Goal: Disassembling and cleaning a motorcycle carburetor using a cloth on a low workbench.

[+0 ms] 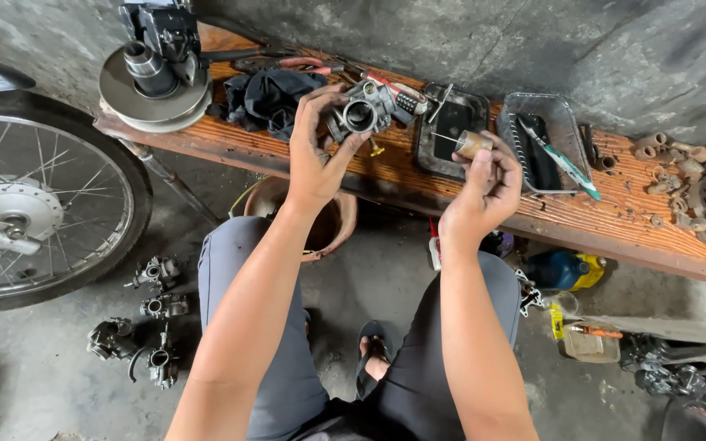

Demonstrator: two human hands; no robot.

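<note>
From the head camera, your left hand [314,155] holds a carburetor body [361,114] up over the wooden tabletop [582,216], its fingers wrapped around the underside and near side so that the round bore faces you; held that way, the opening seems turned for you to look straight into it. The body is grey cast metal, grimy, with a small brass fitting hanging just below it.

Your right hand [484,192] pinches a small brass-coloured cylinder [473,144] between thumb and fingertips, a thin needle-like pin sticking out toward the carburetor. It sits level with the bore and near it but apart, as if lined up for comparison or fitting.

On the tabletop behind your hands lie a dark rag [267,96], red-handled pliers [308,64], a black tray [451,122] and a metal tray [561,122] with a toothbrush [561,159] in it, probably kept close for cleaning. Loose rusty fittings [684,167] sit at the right end, and a pulley assembly [153,82] at the left.

On the floor by your left knee are several more carburetors [153,322], beside a spoked motorcycle wheel [34,204]. A clay-coloured bowl [332,220] sits under the tabletop edge.
</note>
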